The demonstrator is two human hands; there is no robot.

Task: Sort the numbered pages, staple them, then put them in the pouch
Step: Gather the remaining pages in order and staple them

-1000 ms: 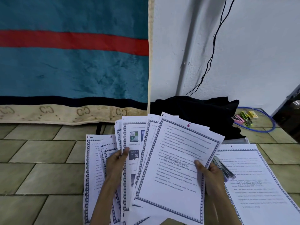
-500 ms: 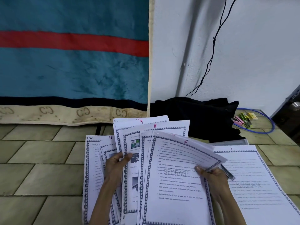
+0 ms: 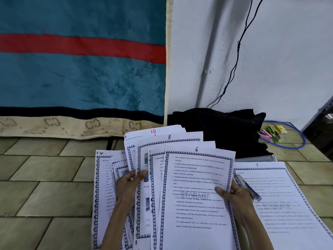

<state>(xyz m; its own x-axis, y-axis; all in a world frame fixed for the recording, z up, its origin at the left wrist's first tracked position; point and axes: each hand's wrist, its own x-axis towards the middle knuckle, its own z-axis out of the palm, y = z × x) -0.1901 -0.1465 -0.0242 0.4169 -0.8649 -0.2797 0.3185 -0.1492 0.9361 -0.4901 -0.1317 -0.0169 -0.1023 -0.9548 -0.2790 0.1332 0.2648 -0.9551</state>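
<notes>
- The right hand (image 3: 234,195) holds the page marked 6 (image 3: 196,192) by its right edge, with the thumb on top and the fingers curled under.
- The left hand (image 3: 128,186) grips a fan of pages (image 3: 144,159) from the left side, thumb on the front.
- Page 6 is at the front of the fan. Behind it peek pages marked 8 (image 3: 169,139) and 10 (image 3: 153,131).
- The page marked 11 (image 3: 104,177) is at the far left, behind the left hand.
- To the right, the page marked 1 (image 3: 281,204) lies flat on the tiled floor (image 3: 45,186).
- A silver stapler (image 3: 246,188) rests on page 1, just beside the right hand.
- A clear pouch (image 3: 259,157) sticks out from under the top of page 1.
- Behind the pages sits a black cloth (image 3: 225,127) by the white wall (image 3: 279,60).
- Farther right on the floor are pink and yellow clips (image 3: 270,134) inside a blue cable loop (image 3: 295,141).
- A blue blanket with a red stripe (image 3: 81,69) hangs at the back left.
- A black wire (image 3: 236,56) runs down the wall.
</notes>
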